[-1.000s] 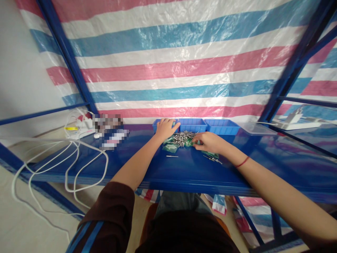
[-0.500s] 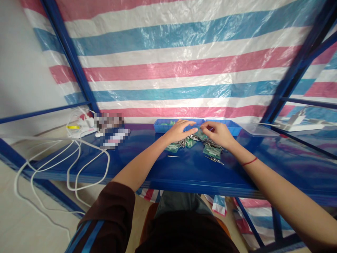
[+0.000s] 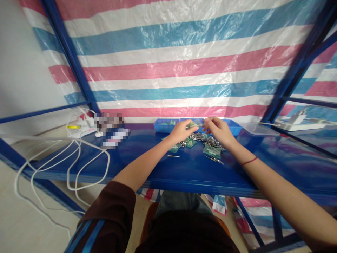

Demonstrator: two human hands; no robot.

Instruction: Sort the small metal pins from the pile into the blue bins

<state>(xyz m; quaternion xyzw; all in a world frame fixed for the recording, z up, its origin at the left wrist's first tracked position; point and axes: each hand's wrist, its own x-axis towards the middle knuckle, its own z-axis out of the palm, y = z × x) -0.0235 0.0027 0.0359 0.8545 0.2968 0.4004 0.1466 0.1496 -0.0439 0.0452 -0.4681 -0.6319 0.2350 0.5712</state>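
Note:
My left hand (image 3: pixel 179 131) pinches a small green-tinted plastic bag (image 3: pixel 194 124) between thumb and fingers, above the table. At the bag's right end is my right hand (image 3: pixel 217 130), its fingers curled together; whatever is between their tips is too small to make out. Below both hands lies a pile of metal blind rivets (image 3: pixel 212 142). A filled green bag (image 3: pixel 212 151) rests at the pile's front right, and another green bag (image 3: pixel 174 147) at its left. One loose rivet (image 3: pixel 173 156) lies nearer the front edge, with a few more rivets (image 3: pixel 214 160) to the right.
Behind the hands stands a blue divided tray (image 3: pixel 164 129) with green bags in its left part. A clear plastic lid (image 3: pixel 259 129) lies to the right. White cables (image 3: pixel 107 158) loop over the table's left end. A power strip (image 3: pixel 302 124) sits at far right. Blue posts (image 3: pixel 292 70) frame the table (image 3: pixel 158 177).
The green bag has come into view in my left hand, whose thumb and fingers have closed. My right hand has turned slightly, fingers now lower beside the bag.

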